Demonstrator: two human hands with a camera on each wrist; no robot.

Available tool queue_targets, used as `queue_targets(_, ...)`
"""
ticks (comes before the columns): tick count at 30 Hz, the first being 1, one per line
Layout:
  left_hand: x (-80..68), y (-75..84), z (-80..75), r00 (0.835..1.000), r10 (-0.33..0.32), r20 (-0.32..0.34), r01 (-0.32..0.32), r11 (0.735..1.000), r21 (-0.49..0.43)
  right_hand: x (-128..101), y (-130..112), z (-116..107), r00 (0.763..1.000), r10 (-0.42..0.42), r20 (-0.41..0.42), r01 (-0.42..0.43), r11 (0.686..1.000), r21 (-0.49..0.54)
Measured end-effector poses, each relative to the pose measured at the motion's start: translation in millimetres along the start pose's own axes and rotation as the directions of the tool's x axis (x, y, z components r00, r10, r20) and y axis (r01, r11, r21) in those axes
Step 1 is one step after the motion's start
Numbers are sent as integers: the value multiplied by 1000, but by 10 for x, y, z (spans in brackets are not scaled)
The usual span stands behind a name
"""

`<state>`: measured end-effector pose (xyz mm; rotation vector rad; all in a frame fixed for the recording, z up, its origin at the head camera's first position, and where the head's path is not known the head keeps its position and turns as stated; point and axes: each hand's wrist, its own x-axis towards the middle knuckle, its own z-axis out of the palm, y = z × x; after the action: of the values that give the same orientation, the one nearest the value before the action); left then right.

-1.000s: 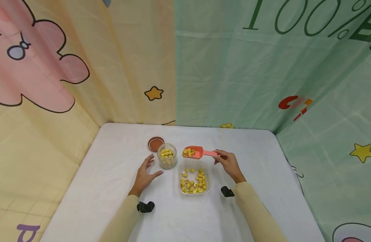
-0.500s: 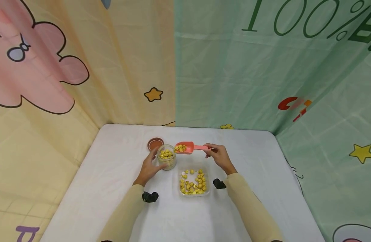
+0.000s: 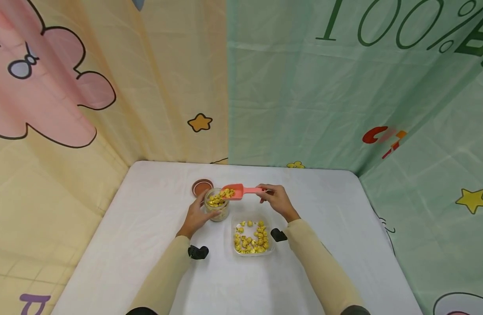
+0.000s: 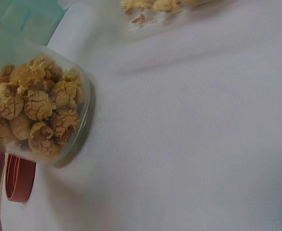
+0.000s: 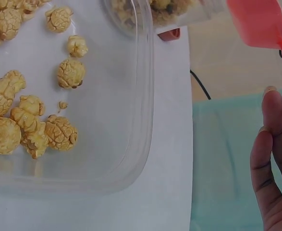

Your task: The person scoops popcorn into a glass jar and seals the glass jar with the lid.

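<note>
Fingers [image 3: 265, 192] hold pink scoop [image 3: 236, 191], popcorn-laden.

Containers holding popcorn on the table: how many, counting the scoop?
3. The glass jar, gripped by the left hand; the clear tray in front of the right hand; the pink scoop, tipped at the jar's mouth. None seem hidden.

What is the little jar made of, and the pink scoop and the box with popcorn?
Jar: clear, looks like glass or hard plastic, since the popcorn shows through its wall.
Scoop: smooth matte coral plastic, by its look.
Box: thin clear plastic, glossy, with a rounded rim.
</note>
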<state>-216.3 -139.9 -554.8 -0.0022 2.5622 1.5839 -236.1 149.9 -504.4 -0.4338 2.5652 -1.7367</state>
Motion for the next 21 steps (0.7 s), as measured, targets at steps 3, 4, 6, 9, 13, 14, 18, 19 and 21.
queue_targets(3, 12, 9, 10, 1000, -14, -1, 14, 1000, 4, 22, -23, 18, 1000, -20, 13, 21, 1000, -16)
queue_targets(4, 14, 10, 11, 1000, -16, -1, 16, 1000, 5, 28, -32, 24, 1000, -23, 18, 24, 999, -24)
queue_targets(6, 16, 7, 12, 1000, -22, 1, 22, 1000, 4, 39, -43, 32, 999, -28, 27, 29, 999, -38)
queue_targets(9, 15, 3, 6, 1000, -24, 8, 24, 1000, 9, 49, -68, 37, 999, -21, 40, 24, 998, -56)
queue_targets(13, 10, 10, -2, 999, -30, 14, 30, 999, 17, 69, -110, 28, 997, -27, 66, 33, 995, -91)
queue_targets(14, 7, 12, -4, 1000, -27, 15, 26, 999, 24, 76, -124, 25, 997, -30, 75, 38, 994, -105)
queue_targets(18, -4, 27, -5, 999, -35, 16, 34, 999, 32, 114, -189, 7, 994, -46, 103, 64, 982, -177)
queue_targets(19, -5, 28, -4, 999, -33, 17, 32, 999, 34, 124, -211, 2, 993, -46, 110, 67, 979, -194)
queue_targets(21, -3, 29, -1, 999, -39, 18, 39, 999, 32, 142, -262, -10, 991, -47, 125, 75, 970, -230)
